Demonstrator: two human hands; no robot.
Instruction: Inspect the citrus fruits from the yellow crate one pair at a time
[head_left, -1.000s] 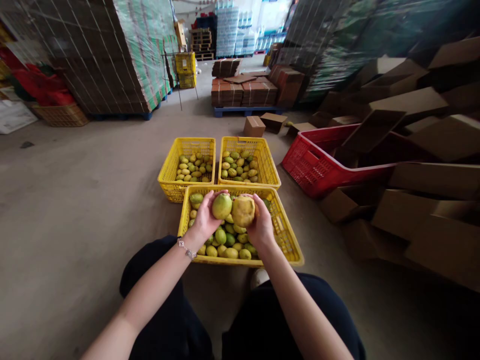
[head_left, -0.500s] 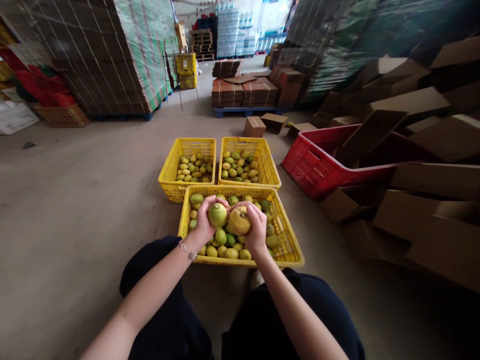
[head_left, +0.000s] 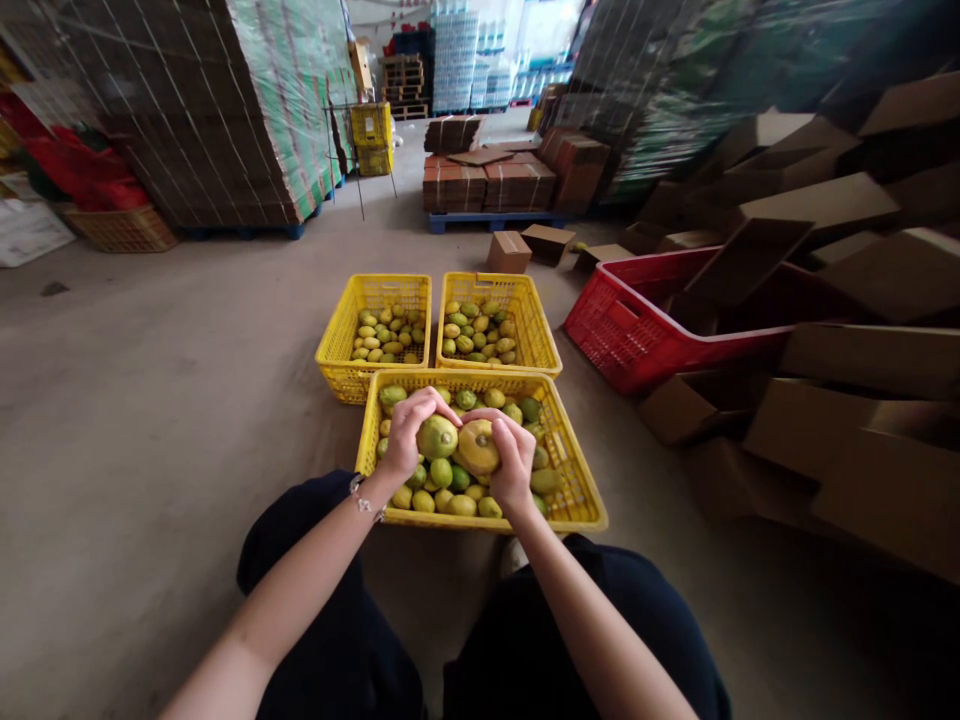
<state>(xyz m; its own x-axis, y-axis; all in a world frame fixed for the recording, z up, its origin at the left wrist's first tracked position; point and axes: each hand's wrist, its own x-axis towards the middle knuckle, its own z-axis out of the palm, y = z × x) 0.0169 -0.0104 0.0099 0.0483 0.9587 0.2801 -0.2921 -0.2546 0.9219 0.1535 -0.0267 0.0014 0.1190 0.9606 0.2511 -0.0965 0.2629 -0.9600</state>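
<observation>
My left hand (head_left: pixel 409 430) is closed around a greenish-yellow lemon (head_left: pixel 436 437), its stem end facing me. My right hand (head_left: pixel 512 455) grips a larger, deeper yellow lemon (head_left: pixel 478 447). Both fruits are side by side, close together, with the fingertips of both hands meeting behind them. Under the hands stands the front yellow crate (head_left: pixel 581 480), holding many loose lemons in green and yellow; my hands and forearms cover part of them.
Behind it stand a left yellow crate (head_left: pixel 337 335) and a right yellow crate (head_left: pixel 536 325), both holding lemons. A red crate (head_left: pixel 622 330) with cardboard boxes (head_left: pixel 832 420) heaped around it is on the right. Flattened cartons (head_left: pixel 487 185) sit on a blue pallet farther back.
My left hand has turned, so its lemon's stem end has swung toward the right. The right hand's lemon has turned slightly. The crates stay in place.
</observation>
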